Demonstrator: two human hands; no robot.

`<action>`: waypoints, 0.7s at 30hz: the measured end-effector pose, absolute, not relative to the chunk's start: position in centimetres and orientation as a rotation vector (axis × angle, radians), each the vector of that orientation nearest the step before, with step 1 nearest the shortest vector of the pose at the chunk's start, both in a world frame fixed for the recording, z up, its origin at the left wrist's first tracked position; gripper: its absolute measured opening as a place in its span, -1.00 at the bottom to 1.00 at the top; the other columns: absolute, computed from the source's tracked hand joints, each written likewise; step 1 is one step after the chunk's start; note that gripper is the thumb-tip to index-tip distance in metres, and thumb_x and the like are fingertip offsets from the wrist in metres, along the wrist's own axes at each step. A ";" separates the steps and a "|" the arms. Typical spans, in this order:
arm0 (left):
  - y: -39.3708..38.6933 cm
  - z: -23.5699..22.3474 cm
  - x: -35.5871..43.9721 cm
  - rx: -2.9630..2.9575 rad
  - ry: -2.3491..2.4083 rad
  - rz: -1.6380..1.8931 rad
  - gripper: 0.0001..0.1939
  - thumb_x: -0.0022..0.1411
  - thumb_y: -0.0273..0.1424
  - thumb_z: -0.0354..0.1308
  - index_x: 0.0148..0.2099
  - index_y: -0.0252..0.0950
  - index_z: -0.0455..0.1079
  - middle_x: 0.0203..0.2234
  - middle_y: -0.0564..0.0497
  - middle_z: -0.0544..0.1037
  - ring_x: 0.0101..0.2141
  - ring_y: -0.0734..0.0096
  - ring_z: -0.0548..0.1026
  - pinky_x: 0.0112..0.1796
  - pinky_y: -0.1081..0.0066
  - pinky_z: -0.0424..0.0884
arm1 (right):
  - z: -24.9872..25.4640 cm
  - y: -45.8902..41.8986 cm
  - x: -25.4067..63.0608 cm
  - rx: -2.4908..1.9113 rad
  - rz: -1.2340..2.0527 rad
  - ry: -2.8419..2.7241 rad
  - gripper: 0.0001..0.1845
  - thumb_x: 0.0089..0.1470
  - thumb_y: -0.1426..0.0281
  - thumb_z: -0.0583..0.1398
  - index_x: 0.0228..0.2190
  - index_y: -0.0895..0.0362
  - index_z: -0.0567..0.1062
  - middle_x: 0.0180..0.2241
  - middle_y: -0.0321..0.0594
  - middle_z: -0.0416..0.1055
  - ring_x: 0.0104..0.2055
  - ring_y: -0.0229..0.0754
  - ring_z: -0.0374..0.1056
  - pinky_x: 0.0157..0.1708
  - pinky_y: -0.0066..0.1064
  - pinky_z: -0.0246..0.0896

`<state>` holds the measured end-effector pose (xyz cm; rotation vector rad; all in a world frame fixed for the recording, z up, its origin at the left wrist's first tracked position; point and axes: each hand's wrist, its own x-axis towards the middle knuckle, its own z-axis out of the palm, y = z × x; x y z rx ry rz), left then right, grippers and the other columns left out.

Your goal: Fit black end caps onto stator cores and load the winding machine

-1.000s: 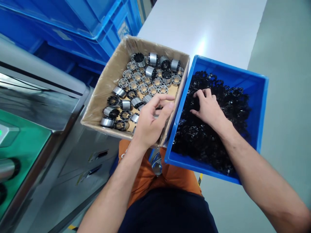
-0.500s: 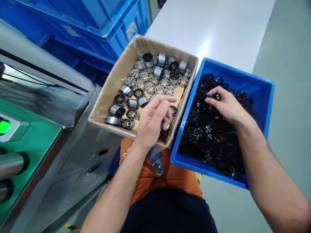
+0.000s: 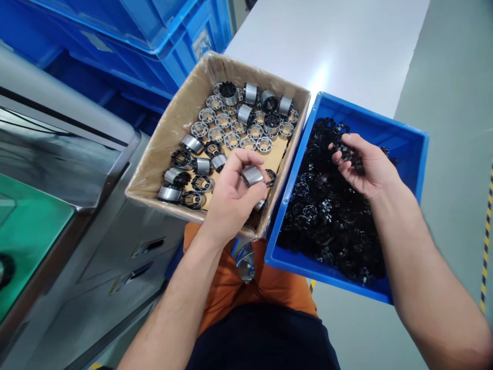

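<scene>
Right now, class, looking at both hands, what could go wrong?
The silver cylinder in the left hand looks smooth and might slip onto the silver rings in the cardboard box. The right hand holds black parts loosely bunched, so one could drop into the blue bin. Box and bin sit close together; a part might fall between them.

Carton point(image 3: 150, 159) left of bin point(image 3: 396, 126), cores point(image 3: 232, 140) inside

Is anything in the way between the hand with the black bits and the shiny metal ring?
Yes, two edges: the brown box's side wall and the blue bin's rim lie between your right hand and the metal ring in your left hand. I can't tell how far they rise.
</scene>
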<state>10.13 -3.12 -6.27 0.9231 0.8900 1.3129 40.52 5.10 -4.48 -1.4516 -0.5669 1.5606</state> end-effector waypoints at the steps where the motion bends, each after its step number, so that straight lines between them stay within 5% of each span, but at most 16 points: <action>1: -3.2 -6.1 10.2 0.913 0.882 1.287 -0.64 0.32 -0.40 0.61 0.03 -0.19 0.55 -0.11 0.02 0.56 -0.21 0.43 0.62 -0.34 0.54 0.60 | -4.4 4.9 40.3 -1.447 1.521 -0.648 -0.40 -0.04 0.26 0.79 -0.25 0.03 0.55 -0.22 -0.32 0.70 -0.37 -0.39 0.58 -0.62 -0.77 0.37; 5: -3.7 -5.5 10.4 0.847 0.800 1.162 -0.64 0.57 -0.13 0.54 0.12 -0.13 0.46 -0.26 0.15 0.48 -0.47 0.56 0.44 -0.51 0.57 0.45 | -3.7 2.9 38.2 -1.359 1.389 -1.080 -0.37 -0.03 0.06 0.81 -0.29 -0.01 0.57 -0.23 -0.31 0.67 -0.36 -0.28 0.57 -0.61 -0.56 0.38; 10: -4.2 -6.0 10.1 1.023 0.737 0.944 -0.58 0.69 0.09 0.42 0.17 -0.13 0.52 -0.47 0.21 0.35 -0.61 0.56 0.26 -0.59 0.52 0.28 | -2.9 -0.7 34.4 -0.964 0.836 -1.897 -0.67 0.26 0.21 0.70 -0.26 -0.03 0.70 -0.12 -0.22 0.68 -0.13 -0.07 0.63 -0.21 -0.24 0.63; 17: -5.0 -6.3 9.5 1.164 0.758 1.074 -0.84 0.76 -0.17 0.37 0.10 -0.11 0.57 -0.42 0.16 0.42 -0.56 0.53 0.29 -0.53 0.42 0.25 | -3.4 -2.5 32.7 -0.845 0.964 -1.803 -0.79 0.53 0.28 0.51 0.02 -0.05 0.60 -0.06 -0.25 0.63 -0.07 -0.10 0.62 -0.04 -0.20 0.66; 21: -5.1 -5.9 9.7 1.403 0.796 1.225 -0.80 0.64 -0.23 0.51 0.01 -0.14 0.57 -0.27 0.07 0.49 -0.38 0.46 0.38 -0.35 0.37 0.36 | -3.4 -2.5 32.8 -0.937 0.990 -1.716 -0.78 0.49 0.22 0.54 0.01 -0.06 0.66 -0.07 -0.24 0.67 -0.16 -0.10 0.63 -0.17 -0.22 0.69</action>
